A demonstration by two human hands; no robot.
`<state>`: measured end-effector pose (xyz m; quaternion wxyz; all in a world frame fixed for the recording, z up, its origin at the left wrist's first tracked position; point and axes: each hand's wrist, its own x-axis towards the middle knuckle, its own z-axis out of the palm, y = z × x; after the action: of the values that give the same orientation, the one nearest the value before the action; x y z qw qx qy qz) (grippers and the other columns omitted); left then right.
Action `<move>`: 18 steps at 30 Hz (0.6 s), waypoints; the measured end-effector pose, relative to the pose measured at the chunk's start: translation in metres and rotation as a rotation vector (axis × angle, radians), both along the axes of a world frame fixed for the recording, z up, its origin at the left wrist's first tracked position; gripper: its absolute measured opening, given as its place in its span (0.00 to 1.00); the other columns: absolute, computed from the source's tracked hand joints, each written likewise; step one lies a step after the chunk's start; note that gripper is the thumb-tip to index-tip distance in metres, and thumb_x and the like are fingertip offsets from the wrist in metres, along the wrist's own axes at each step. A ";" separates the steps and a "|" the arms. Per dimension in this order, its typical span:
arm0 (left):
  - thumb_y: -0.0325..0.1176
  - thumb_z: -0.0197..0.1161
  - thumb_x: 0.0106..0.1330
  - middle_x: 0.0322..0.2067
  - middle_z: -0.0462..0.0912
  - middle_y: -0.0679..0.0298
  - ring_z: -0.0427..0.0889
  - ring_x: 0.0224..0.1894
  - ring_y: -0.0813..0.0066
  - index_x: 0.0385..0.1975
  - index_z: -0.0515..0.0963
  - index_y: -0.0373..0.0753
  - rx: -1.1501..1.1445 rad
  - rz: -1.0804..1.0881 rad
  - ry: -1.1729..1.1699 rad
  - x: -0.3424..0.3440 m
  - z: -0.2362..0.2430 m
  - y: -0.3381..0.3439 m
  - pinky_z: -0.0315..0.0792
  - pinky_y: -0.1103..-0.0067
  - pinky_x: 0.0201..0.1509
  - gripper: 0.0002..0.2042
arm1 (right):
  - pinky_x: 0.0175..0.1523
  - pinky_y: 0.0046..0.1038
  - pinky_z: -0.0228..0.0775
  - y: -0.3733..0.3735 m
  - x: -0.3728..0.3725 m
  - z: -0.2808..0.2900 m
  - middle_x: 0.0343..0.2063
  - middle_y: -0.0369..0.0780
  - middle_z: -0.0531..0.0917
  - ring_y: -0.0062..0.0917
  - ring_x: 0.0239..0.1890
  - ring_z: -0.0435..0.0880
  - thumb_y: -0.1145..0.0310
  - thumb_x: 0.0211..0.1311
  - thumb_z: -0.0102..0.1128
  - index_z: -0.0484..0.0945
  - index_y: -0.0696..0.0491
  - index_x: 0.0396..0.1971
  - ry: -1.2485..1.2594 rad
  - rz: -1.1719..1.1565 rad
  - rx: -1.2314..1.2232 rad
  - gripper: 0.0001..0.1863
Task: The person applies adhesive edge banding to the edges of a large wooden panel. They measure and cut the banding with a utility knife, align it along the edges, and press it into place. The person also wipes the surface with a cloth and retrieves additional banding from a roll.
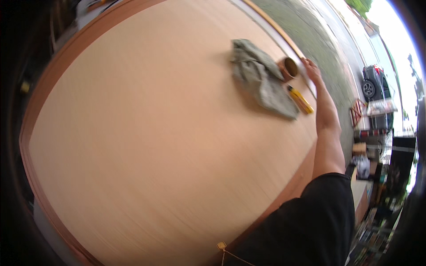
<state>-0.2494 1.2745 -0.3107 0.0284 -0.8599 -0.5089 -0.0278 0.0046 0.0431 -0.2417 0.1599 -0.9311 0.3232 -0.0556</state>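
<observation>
Fingers of the right hand (312,71) bend at the near end of a long, narrow, yellowish-tan strip (277,29); cannot tell how far they close or whether they hold it. Broad, pale tan flat panel (133,124) with reddish-brown border fills most of the view; strip lies along its right side. On the panel, near the hand: crumpled grey-green cloth (262,80), hollow reddish-brown cylinder (282,71) at its right edge, slim yellow-and-black cutter (301,100) just below the cylinder.
</observation>
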 end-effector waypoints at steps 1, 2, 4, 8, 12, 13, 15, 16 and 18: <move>0.56 0.49 0.68 0.62 0.65 0.47 0.65 0.64 0.54 0.65 0.59 0.33 0.007 -0.017 0.003 -0.002 -0.005 -0.008 0.58 0.67 0.66 0.35 | 0.69 0.38 0.53 -0.004 -0.019 0.001 0.62 0.50 0.68 0.41 0.66 0.64 0.29 0.58 0.43 0.68 0.49 0.62 -0.003 -0.003 0.013 0.43; 0.56 0.49 0.68 0.62 0.65 0.47 0.65 0.64 0.54 0.65 0.58 0.33 0.020 -0.037 0.010 -0.005 -0.008 -0.017 0.58 0.67 0.66 0.35 | 0.68 0.38 0.54 -0.008 -0.045 0.001 0.61 0.50 0.69 0.41 0.65 0.65 0.29 0.58 0.44 0.69 0.47 0.61 0.001 -0.005 0.031 0.42; 0.56 0.49 0.68 0.62 0.65 0.47 0.65 0.64 0.54 0.65 0.58 0.33 0.060 -0.085 0.024 -0.020 -0.004 -0.038 0.58 0.67 0.67 0.35 | 0.68 0.38 0.55 -0.007 -0.112 0.019 0.61 0.50 0.69 0.41 0.65 0.66 0.31 0.59 0.45 0.70 0.48 0.61 -0.003 -0.063 -0.064 0.41; 0.56 0.49 0.68 0.63 0.64 0.47 0.64 0.64 0.54 0.66 0.58 0.34 0.141 -0.190 0.071 -0.080 0.014 -0.091 0.58 0.67 0.67 0.35 | 0.68 0.39 0.54 -0.048 -0.257 0.051 0.62 0.50 0.68 0.42 0.65 0.65 0.35 0.62 0.46 0.69 0.50 0.61 -0.091 -0.166 -0.207 0.38; 0.56 0.49 0.68 0.63 0.64 0.47 0.64 0.65 0.53 0.66 0.57 0.34 0.226 -0.285 0.110 -0.175 0.065 -0.152 0.58 0.67 0.67 0.36 | 0.67 0.40 0.55 -0.072 -0.352 0.023 0.62 0.50 0.67 0.43 0.65 0.64 0.39 0.65 0.45 0.59 0.49 0.67 -0.151 -0.402 -0.058 0.37; 0.57 0.49 0.68 0.63 0.64 0.47 0.64 0.65 0.53 0.66 0.57 0.34 0.238 -0.298 0.102 -0.201 0.085 -0.166 0.58 0.67 0.67 0.36 | 0.67 0.40 0.56 -0.041 -0.349 0.034 0.62 0.49 0.68 0.43 0.65 0.65 0.39 0.66 0.44 0.56 0.48 0.68 -0.130 -0.303 -0.013 0.38; 0.57 0.49 0.68 0.63 0.64 0.47 0.64 0.65 0.53 0.67 0.57 0.34 0.231 -0.388 0.053 -0.236 0.112 -0.206 0.57 0.67 0.67 0.36 | 0.66 0.40 0.58 -0.005 -0.337 0.083 0.62 0.49 0.68 0.43 0.64 0.66 0.42 0.68 0.41 0.48 0.47 0.70 -0.305 -0.130 0.236 0.38; 0.57 0.49 0.68 0.63 0.64 0.47 0.64 0.65 0.53 0.67 0.57 0.34 0.188 -0.433 0.013 -0.241 0.132 -0.236 0.57 0.67 0.67 0.36 | 0.65 0.41 0.60 0.003 -0.335 0.115 0.62 0.50 0.68 0.42 0.64 0.67 0.44 0.70 0.39 0.45 0.47 0.71 -0.496 -0.057 0.458 0.37; 0.59 0.49 0.67 0.68 0.54 0.49 0.56 0.69 0.54 0.69 0.52 0.36 -0.100 -0.491 -0.135 -0.227 0.182 -0.332 0.52 0.67 0.71 0.39 | 0.57 0.37 0.69 -0.011 -0.343 0.179 0.58 0.50 0.73 0.39 0.57 0.75 0.46 0.72 0.38 0.42 0.48 0.71 -0.795 0.003 0.567 0.36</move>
<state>-0.4760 0.9427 -0.1284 -0.0556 -0.9542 -0.2866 -0.0660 -0.3384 0.0317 -0.0632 0.5182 -0.7581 0.2381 -0.3163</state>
